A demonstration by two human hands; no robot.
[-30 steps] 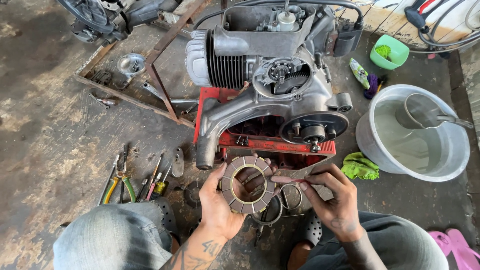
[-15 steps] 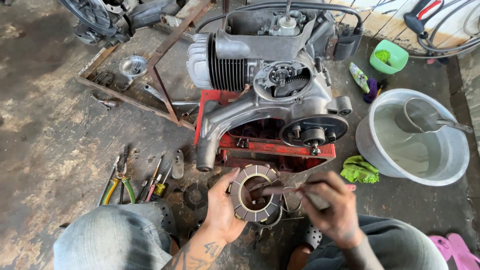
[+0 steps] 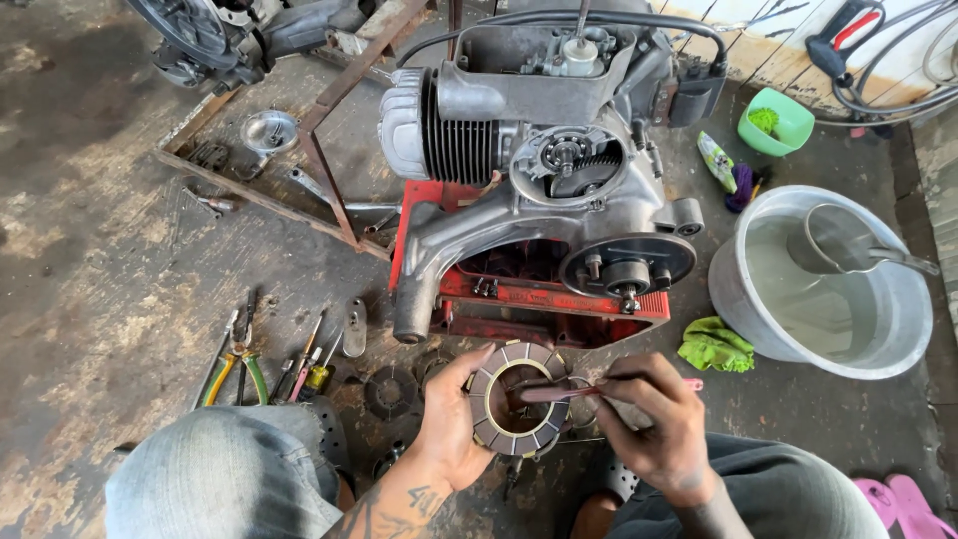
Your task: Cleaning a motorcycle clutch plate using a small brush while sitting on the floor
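My left hand [image 3: 447,424] grips a round clutch plate [image 3: 519,397] with grey friction pads by its left rim, holding it up facing me. My right hand [image 3: 654,424] holds a thin dark red tool [image 3: 559,393] whose tip lies across the plate's middle opening. Just beyond the hands stands a grey scooter engine [image 3: 544,190] on a red stand [image 3: 539,299]. More round plates [image 3: 391,391] lie on the floor left of my left hand.
Pliers and screwdrivers [image 3: 269,364] lie on the concrete at the left. A metal basin [image 3: 823,284] with a ladle stands at the right, a green rag [image 3: 715,345] beside it, a green bowl [image 3: 775,122] behind. A rusty frame [image 3: 299,130] lies at the back left.
The plate has turned from a tilted hold to face me. My right hand has picked up the thin tool and brought its tip across the plate's centre.
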